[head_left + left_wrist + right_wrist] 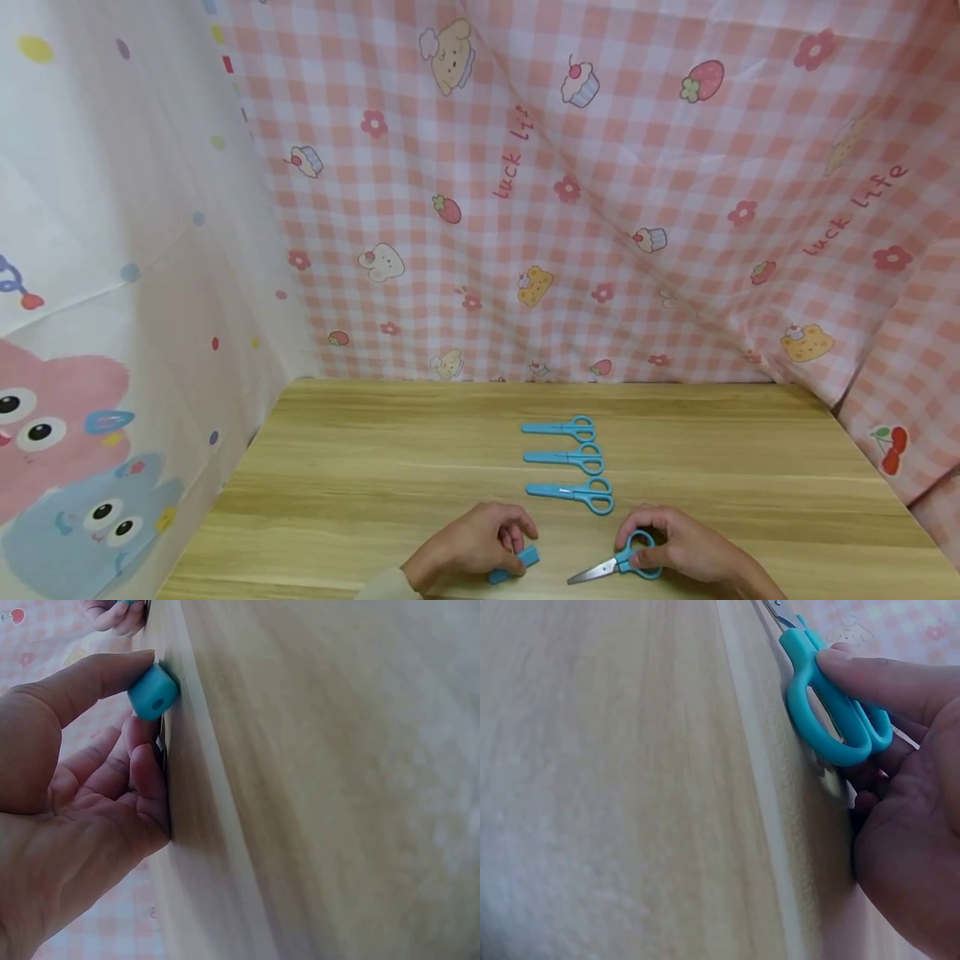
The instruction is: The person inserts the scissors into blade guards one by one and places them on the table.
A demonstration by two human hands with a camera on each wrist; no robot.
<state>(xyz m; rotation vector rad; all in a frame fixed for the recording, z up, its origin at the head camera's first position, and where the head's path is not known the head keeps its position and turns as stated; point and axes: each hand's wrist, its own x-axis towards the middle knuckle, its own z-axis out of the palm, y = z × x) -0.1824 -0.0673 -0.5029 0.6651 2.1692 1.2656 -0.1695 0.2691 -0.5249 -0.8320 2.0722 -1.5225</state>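
My left hand point(480, 537) pinches a blue scissors cover point(529, 556) between thumb and fingers, low over the front of the table. In the left wrist view the cover point(154, 691) shows a rounded end with a small dark hole, and the other fingers curl loosely below it. To the right, my right hand point(686, 546) grips blue-handled scissors point(624, 562) by their finger loops. Their bare metal blades are closed and point left towards the cover, with a space between. The right wrist view shows the thumb pressing on the handle point(801, 652).
Beyond the hands, three blue scissors with covered blades lie in a column: the far pair point(551, 428), the middle pair point(551, 457) and the near pair point(551, 490). All have loops to the right. The wooden table point(360, 467) meets a pink checked cloth point(480, 325) behind.
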